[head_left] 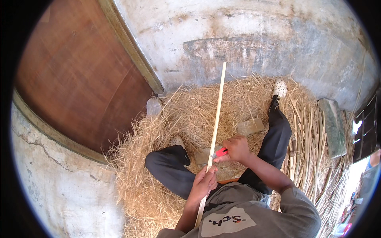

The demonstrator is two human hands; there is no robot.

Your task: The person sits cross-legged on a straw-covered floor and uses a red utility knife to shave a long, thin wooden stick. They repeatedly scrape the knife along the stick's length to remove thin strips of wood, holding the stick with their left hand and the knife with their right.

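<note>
A long, pale, narrow strip of wood or bamboo runs from beside my body up toward the wall, slightly tilted to the right. My left hand is wrapped around its lower part, close to my lap. Just above that, my right hand grips a small red-handled tool. The tool's working end meets the strip or lies right against it; its exact kind is too small to make out. My fingers hide part of the handle.
Loose straw-like shavings cover the ground around my spread legs. Bricks lie between my feet. Many long split strips are heaped at the right, beside a greenish stone slab. A plastered wall and a brown door stand ahead.
</note>
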